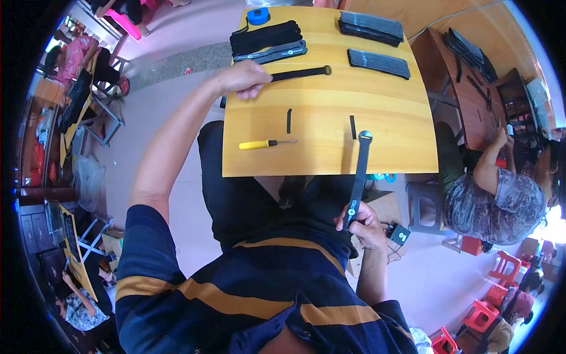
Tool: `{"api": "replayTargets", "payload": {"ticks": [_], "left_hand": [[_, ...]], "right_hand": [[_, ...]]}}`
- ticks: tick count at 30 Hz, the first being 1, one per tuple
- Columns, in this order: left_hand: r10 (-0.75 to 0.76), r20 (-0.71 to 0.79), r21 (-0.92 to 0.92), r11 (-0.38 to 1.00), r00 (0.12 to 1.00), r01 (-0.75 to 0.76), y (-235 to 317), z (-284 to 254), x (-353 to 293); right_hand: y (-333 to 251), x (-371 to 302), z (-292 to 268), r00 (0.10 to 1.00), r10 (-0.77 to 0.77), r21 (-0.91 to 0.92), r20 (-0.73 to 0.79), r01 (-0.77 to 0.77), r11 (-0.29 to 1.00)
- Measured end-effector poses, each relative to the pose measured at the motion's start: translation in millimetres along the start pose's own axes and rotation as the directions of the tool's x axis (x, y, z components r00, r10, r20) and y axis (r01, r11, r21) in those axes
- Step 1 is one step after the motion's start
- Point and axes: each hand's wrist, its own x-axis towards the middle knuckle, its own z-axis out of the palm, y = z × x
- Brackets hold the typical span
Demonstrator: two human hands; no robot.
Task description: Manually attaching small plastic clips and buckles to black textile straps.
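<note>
My left hand (244,79) is closed at the left side of the yellow table (265,165), gripping one end of a black strap (298,74). That strap stretches to the right over the tabletop and ends in a small buckle loop. In front of my body, my right hand (367,229) pinches the lower end of a dark grey strap (358,177) with a pale printed mark. Its rounded end with a loop reaches over the table's near edge. Two short black strips (289,121) lie apart on the wood, and a yellow-handled screwdriver (256,144) rests near the left one.
Stacked black straps (265,38) and grey straps (270,53) lie at the far left, beside a blue tape measure (257,16). Plastic-wrapped strap bundles (377,64) sit at the far right. A co-worker (492,197) sits by a brown table (466,112) on the right.
</note>
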Motion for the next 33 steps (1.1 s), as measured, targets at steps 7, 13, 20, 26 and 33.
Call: {"api": "replayTargets", "payload": {"ticks": [7, 13, 20, 26, 33], "left_hand": [[-0.335, -0.111, -0.020, 0.942, 0.936, 0.335, -44.1, -12.2, -3.5], [-0.301, -0.290, 0.048, 0.943, 0.909, 0.328, -48.6, -7.9, -13.7], [0.347, -0.410, 0.493, 0.862, 0.843, -0.116, 15.2, 39.7, -73.0], [0.622, -0.091, 0.226, 0.773, 0.777, -0.593, 80.9, 171.5, -143.9], [0.616, -0.052, 0.258, 0.769, 0.786, -0.585, 75.7, 223.2, -144.6]], "right_hand": [[-2.8, 17.2, 15.1, 0.999, -0.047, 0.035, -0.002, 0.047, 0.998], [1.0, 22.5, 27.6, 1.000, -0.025, 0.006, -0.016, 0.025, 1.000], [2.0, 35.8, 42.4, 0.999, -0.024, -0.014, -0.046, 0.024, 1.000], [3.9, 36.1, 50.8, 0.987, -0.126, 0.062, -0.096, 0.132, 0.989], [3.0, 20.7, 56.8, 0.942, -0.197, 0.009, -0.272, 0.207, 0.978]]}}
